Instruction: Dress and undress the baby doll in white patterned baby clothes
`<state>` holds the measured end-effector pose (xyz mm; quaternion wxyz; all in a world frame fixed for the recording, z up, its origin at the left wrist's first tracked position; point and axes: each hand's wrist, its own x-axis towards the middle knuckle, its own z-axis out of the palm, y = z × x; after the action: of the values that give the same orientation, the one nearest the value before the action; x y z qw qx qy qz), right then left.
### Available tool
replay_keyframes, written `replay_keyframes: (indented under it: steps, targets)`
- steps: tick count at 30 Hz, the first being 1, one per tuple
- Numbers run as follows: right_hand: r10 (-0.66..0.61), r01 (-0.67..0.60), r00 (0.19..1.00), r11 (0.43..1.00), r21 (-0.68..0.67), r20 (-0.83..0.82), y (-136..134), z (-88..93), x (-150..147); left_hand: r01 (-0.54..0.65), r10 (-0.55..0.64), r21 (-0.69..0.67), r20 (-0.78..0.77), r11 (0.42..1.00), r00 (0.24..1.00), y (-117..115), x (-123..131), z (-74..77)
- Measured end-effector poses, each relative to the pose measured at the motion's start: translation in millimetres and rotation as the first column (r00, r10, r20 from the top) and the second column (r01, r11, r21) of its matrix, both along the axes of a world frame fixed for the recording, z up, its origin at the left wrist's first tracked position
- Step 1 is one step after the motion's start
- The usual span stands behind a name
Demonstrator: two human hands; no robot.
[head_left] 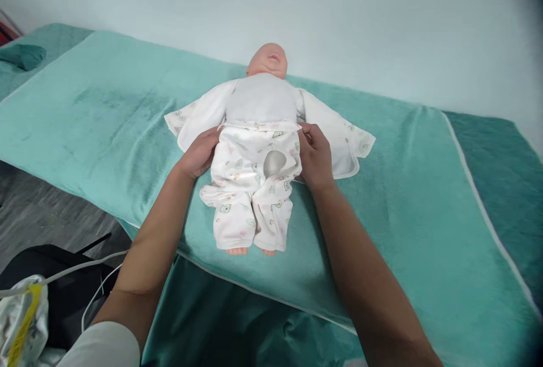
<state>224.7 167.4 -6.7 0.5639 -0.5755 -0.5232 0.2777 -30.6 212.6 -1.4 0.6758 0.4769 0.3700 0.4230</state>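
Pale wall [382, 27] behind, green cover [403, 214] beneath; remotely, I see the doll [268, 61] face-up, left hand [201, 151] and right hand [316, 155] flanking its trousers [237, 155] (fingertips partly hidden; I cannot tell their grip); waistband-settling, I judge; next calls for even tension.

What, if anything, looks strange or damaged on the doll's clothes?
One thing: a smooth grey oval patch on the printed trousers, close to the right hand. It looks odd because the small pictures stop there. I cannot tell whether it is a stain, a hole or an object.
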Motion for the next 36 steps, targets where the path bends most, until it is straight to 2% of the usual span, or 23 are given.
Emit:
replay_keyframes:
  steps: [5,11,14,17,20,23,26,31,36]
  targets:
    - [-0.034,0.03,0.996,0.999,0.044,0.085,4.4,-3.5,3.8,-0.022,0.022,0.039,0.006,0.999,1.0,-0.4,1.3,-0.3]
    - [-0.096,0.091,0.99,0.994,0.059,0.103,8.9,-8.6,3.7,-0.011,0.011,0.0,0.028,1.0,1.0,0.7,1.5,-2.0]
    - [-0.078,0.08,0.995,0.997,-0.018,0.068,8.3,-6.4,5.8,-0.005,0.005,0.009,0.023,1.0,1.0,1.7,0.1,-4.6]
    - [-0.013,0.02,0.999,0.985,-0.171,0.044,4.5,-1.4,10.8,0.0,0.0,0.017,0.01,1.0,1.0,1.7,-0.3,-5.3]
    - [0.125,-0.129,0.992,0.958,-0.254,-0.031,-2.3,4.5,15.3,-0.005,0.005,0.009,0.023,1.0,1.0,0.7,0.9,-2.9]
    - [0.294,-0.311,0.95,0.923,-0.229,-0.104,-10.2,10.3,15.2,-0.02,0.02,-0.008,0.031,1.0,0.999,-1.0,2.7,2.3]
    - [0.401,-0.423,0.904,0.89,-0.17,-0.149,-16.7,15.4,11.2,-0.035,0.036,-0.027,0.03,0.999,0.999,-2.9,3.7,8.7]
    - [0.376,-0.413,0.897,0.901,-0.133,-0.234,-21.2,15.3,4.0,-0.079,0.079,-0.017,-0.001,0.997,0.997,-4.1,3.2,12.4]
    - [0.292,-0.318,0.933,0.943,-0.101,-0.213,-16.3,6.2,-3.4,-0.06,0.061,-0.017,0.086,0.998,0.994,-3.7,3.8,9.4]
